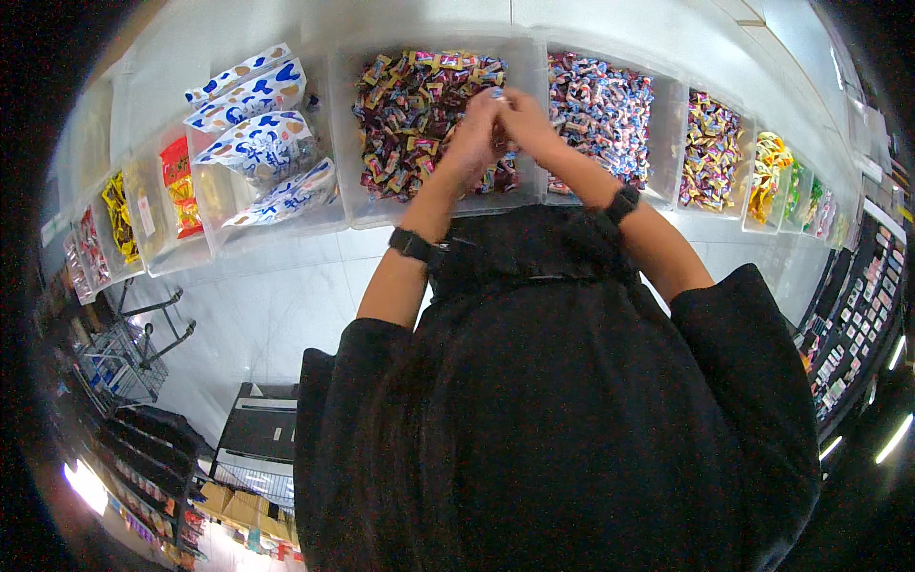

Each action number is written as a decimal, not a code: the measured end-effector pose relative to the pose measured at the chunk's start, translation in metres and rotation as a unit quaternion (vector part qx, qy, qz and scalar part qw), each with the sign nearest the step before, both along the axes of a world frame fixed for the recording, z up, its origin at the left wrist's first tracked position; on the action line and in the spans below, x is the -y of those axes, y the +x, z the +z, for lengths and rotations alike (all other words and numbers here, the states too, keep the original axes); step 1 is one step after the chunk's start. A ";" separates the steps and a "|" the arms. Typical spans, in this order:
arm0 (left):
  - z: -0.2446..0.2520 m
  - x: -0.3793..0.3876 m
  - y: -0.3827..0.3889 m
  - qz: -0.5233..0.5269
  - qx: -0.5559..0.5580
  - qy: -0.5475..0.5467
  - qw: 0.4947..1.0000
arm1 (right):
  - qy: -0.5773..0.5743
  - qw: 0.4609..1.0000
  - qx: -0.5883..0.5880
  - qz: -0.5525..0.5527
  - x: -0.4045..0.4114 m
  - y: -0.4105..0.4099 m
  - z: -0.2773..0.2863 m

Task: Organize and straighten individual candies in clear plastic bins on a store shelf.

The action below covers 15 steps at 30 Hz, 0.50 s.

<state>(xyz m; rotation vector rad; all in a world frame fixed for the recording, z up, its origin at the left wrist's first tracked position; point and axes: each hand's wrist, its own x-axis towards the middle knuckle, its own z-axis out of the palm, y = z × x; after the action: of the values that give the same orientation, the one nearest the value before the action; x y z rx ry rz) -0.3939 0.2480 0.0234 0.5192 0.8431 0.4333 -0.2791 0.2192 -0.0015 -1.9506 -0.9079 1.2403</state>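
Observation:
My left hand [475,136] and my right hand [527,123] meet above a clear plastic bin [532,71] of mixed wrapped candies [400,121]. At their fingertips is a small wrapped candy [497,93] with a white and blue wrapper, pinched where the fingers come together. Motion blur softens the fingers, and the palms are turned out of sight. Wrappers in the bin are maroon, yellow and blue. Directly to the right, a second bin holds pink, white and blue wrapped candies [600,121].
White-and-blue printed bags [261,146] stick up from the bin on the left. Beyond them are a red and yellow packet [180,187] and yellow packets [120,214]. Further right sit more wrapped candies [713,154] and orange-yellow packets [768,171]. A shopping cart [125,361] stands at lower left.

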 end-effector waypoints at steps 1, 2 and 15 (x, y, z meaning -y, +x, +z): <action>0.017 0.003 0.016 -0.013 -0.046 0.055 0.997 | 0.007 0.998 0.058 0.000 0.008 0.020 -0.005; 0.024 0.005 0.023 -0.013 -0.048 0.057 0.997 | 0.010 0.998 0.050 -0.024 0.014 0.027 0.012; -0.021 -0.005 -0.039 -0.043 -0.301 0.543 0.783 | 0.103 0.904 0.413 0.033 0.052 0.083 0.066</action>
<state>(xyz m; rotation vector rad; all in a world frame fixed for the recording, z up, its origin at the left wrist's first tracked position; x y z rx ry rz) -0.4328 0.2530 0.0023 1.8455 1.1237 0.6710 -0.1957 0.1670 0.0644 -2.2864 -1.4448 0.2638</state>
